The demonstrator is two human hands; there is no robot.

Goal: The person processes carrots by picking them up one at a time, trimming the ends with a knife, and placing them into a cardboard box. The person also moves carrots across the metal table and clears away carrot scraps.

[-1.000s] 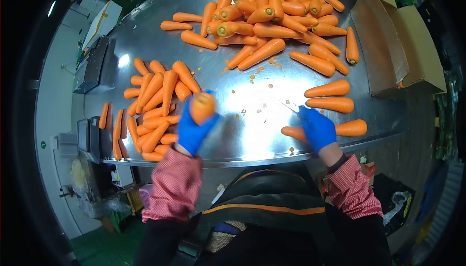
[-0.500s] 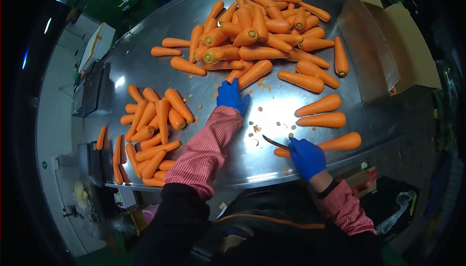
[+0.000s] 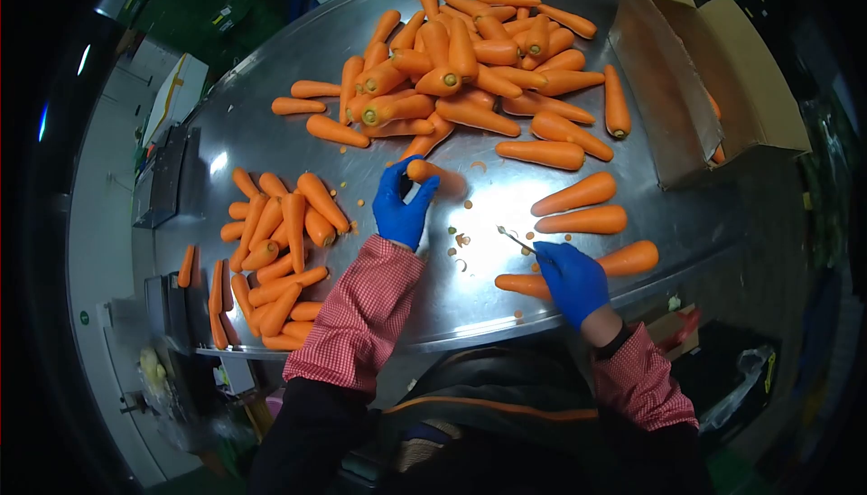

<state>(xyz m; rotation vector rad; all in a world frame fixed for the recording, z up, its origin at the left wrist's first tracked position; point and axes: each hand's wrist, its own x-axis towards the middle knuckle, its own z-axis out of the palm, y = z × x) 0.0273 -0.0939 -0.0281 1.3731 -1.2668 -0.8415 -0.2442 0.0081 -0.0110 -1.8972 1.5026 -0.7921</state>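
My left hand (image 3: pixel 400 210), in a blue glove, has its fingers and thumb closed around one end of a carrot (image 3: pixel 440 179). The carrot points to the right, and its far part is smeared by motion. A small knife (image 3: pixel 516 240) is gripped in my right hand (image 3: pixel 575 283), also blue-gloved, its blade pointing up and left over the table. Beneath and beside that hand lie a carrot (image 3: pixel 522 285) on the left and another carrot (image 3: pixel 632 258) on the right. Small cut discs and scraps (image 3: pixel 462 240) are scattered between my hands.
A large heap of carrots (image 3: pixel 470 61) covers the back of the metal table (image 3: pixel 226 125). At the left lies a smaller pile (image 3: pixel 280 251). Two carrots (image 3: pixel 582 219) rest side by side at the right. An open cardboard box (image 3: pixel 759 79) stands at the right edge.
My left hand has come away from the heap's front edge, nearer to me and slightly left, with a carrot now in it. The right hand keeps the knife, its blade turned somewhat.
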